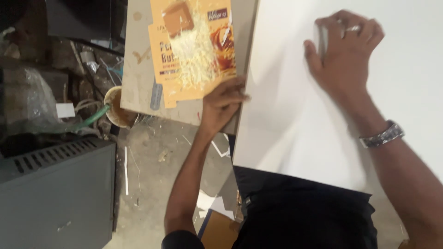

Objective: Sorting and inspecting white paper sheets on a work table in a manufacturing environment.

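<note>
1. Right hand [344, 48] presses a small pale block [321, 39], fingers curled over it, onto the white sheet [300, 120].
2. Left hand [221, 103] grips the sheet's left edge on the desk [138, 69], beside an orange flattened box [194, 46].

Workshop, dusty concrete floor [152, 157] strewn with offcuts, worn workbench [138, 69], glue pot [115, 107]

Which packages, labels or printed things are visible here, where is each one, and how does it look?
Flattened carton: lies on the brown board at upper centre, above the left hand; orange-yellow, with a brown square, a food picture and pale shreds heaped on it.
White sheet: large, blank, under the right hand; no print visible.
No screens or signs in view.
</note>
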